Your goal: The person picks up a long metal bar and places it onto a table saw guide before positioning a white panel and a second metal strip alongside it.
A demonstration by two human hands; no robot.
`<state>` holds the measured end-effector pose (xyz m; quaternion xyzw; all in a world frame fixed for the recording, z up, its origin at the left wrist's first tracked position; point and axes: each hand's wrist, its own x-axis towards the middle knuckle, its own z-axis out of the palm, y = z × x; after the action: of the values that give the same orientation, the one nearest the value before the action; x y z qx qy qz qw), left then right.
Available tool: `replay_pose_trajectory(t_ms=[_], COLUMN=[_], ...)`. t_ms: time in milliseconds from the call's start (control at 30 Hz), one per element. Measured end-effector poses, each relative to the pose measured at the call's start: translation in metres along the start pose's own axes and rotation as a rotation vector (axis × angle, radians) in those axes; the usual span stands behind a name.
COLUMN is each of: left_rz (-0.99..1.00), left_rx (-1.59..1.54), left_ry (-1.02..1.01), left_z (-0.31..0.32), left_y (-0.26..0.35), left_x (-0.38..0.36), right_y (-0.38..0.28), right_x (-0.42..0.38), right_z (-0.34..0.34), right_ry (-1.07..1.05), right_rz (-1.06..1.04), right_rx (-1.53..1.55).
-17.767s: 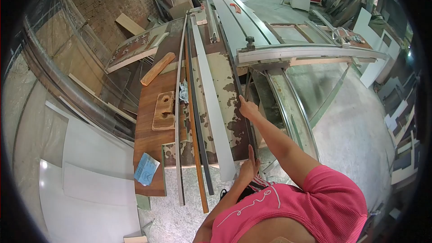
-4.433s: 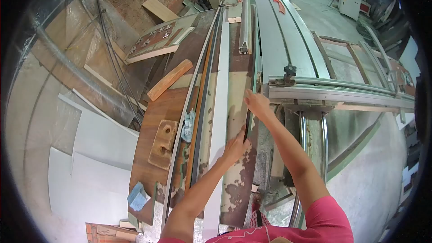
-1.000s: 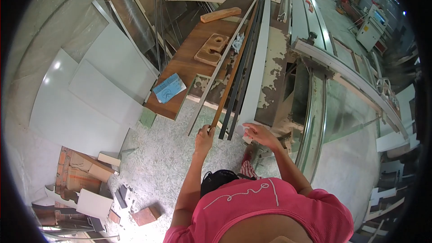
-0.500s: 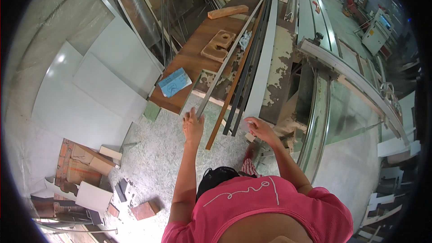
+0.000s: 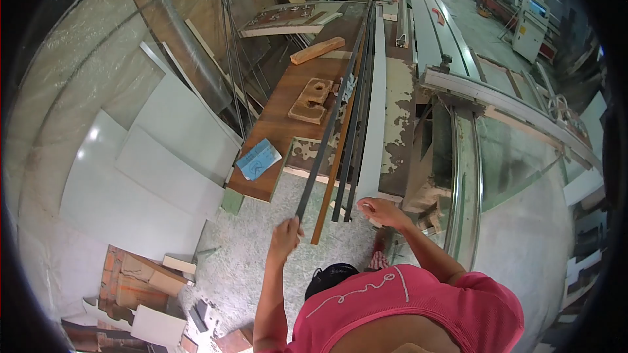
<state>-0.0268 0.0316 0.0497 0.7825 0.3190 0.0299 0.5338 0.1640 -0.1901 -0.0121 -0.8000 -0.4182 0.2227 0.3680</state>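
My left hand (image 5: 285,236) is closed on the near end of a long dark strip (image 5: 322,150), which slants away over the bench. To its right lie a brown wood strip (image 5: 333,186) and two dark strips (image 5: 342,193), their near ends jutting past the bench edge. A wide white strip (image 5: 373,131) runs beside them. My right hand (image 5: 384,212) has its fingers curled at the near end of this white strip, pinching it at the edge.
On the brown board (image 5: 288,104) are a blue paper packet (image 5: 259,159), a cut-out wood block (image 5: 311,100) and a wood bar (image 5: 318,50). White sheets (image 5: 131,176) lean at left. A metal rail (image 5: 463,176) stands at right. Offcuts (image 5: 157,323) lie on the floor.
My left hand has closed round the leftmost strip's end; that strip now shows a dark face instead of a light grey one. The view has shifted, and my right hand stays by the white strip.
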Motion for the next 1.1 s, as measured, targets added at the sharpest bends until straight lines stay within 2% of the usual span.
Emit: replay_pose_trajectory(t_ms=[67,100,167,300,400,533,667,700,733,800,867,1033,1100], left_rz=[-0.036,-0.099,-0.178,-0.26,-0.215,-0.203,-0.248,-0.223,-0.23,-0.198,-0.209,-0.109,-0.079], left_rx=[-0.151,-0.201,-0.272,-0.437,-0.505,-0.467,-0.493,-0.519,-0.538,-0.503,-0.482,-0.465,-0.481], left_ry=[-0.065,-0.097,-0.135,-0.189,-0.296,-0.428,-0.6,-0.661,-0.637,-0.744,-0.755,-0.806,-0.824], left_z=[-0.006,-0.01,-0.012,-0.006,-0.001,0.005,0.02,0.023,0.025,0.029,0.033,0.042,0.042], left_y=[-0.006,-0.002,0.001,-0.004,0.001,0.004,0.007,0.005,0.007,0.016,0.019,0.016,0.017], left_x=[-0.032,-0.05,-0.08,-0.112,-0.124,-0.122,-0.119,-0.119,-0.12,-0.12,-0.12,-0.121,-0.125], right_y=[-0.019,-0.025,-0.035,-0.073,-0.087,-0.109,-0.12,-0.117,-0.112,-0.109,-0.114,-0.135,-0.139], right_x=[0.001,0.003,0.005,0.01,0.01,-0.01,-0.028,-0.031,-0.034,-0.037,-0.043,-0.067,-0.078], right_z=[-0.008,-0.007,-0.002,0.02,0.048,0.056,0.049,0.052,0.054,0.056,0.055,0.058,0.062], right_ry=[-0.11,-0.104,-0.149,-0.182,-0.238,-0.058,-0.033,0.025,0.083,0.064,0.136,0.208,0.21], right_rz=[0.173,0.17,0.208,0.197,0.174,0.235,0.277,0.268,0.262,0.293,0.299,0.361,0.291], right_rx=[0.191,0.2,0.743,1.008,1.103,1.228,1.386,1.422,1.454,1.51,1.613,1.622,1.59])
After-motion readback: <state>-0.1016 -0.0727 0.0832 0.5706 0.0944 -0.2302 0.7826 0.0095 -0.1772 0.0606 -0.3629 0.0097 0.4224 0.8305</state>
